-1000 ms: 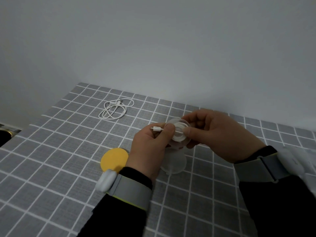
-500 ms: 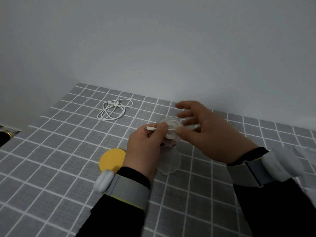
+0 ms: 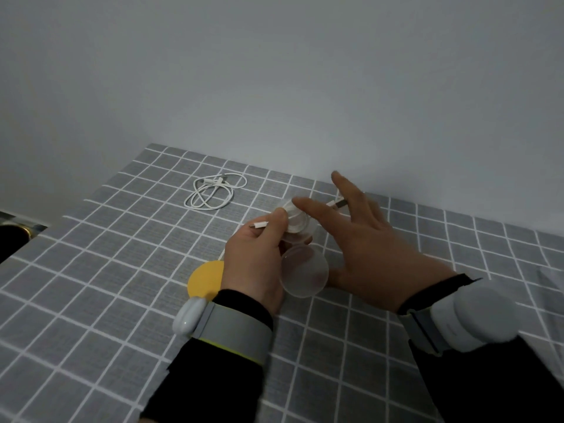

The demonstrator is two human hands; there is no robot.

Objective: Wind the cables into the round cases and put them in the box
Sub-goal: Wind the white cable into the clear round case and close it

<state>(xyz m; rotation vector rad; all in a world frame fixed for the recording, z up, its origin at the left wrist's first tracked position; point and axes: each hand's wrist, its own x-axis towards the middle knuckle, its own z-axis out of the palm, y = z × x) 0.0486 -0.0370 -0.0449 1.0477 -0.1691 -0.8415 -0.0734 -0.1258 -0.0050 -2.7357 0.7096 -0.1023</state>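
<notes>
From the head view, the left hand [image 3: 256,257] is curled round a small round case [image 3: 300,236], holding it up just beyond the yellow disc [image 3: 204,277] that lies flat on the counter [image 3: 106,270]. A white cable [image 3: 293,219] is wound onto the case, and the thumb pins its small plug [image 3: 259,225] so the tip pokes out on the disc's side. The right hand [image 3: 366,239], further from the disc than the case, is spread with straight fingers. One fingertip rests against the winding, and the cable's broad plug [image 3: 341,204] shows among the fingers, though I cannot tell whether it is pinched. A clear lid [image 3: 305,271] sits right beside the disc, under the case; whether it lies on the counter or hangs from the left hand is hard to say. A loose cable [image 3: 213,193] lies coiled well beyond the disc, towards the wall. I can make out no box. The case looks light, thin and smooth, so it could easily slip. It seems best gripped by the rim, with a thumb over the turns. The cable looks limp but springy and would likely uncoil if let go; the stiff plug bodies are the places to hold it.
</notes>
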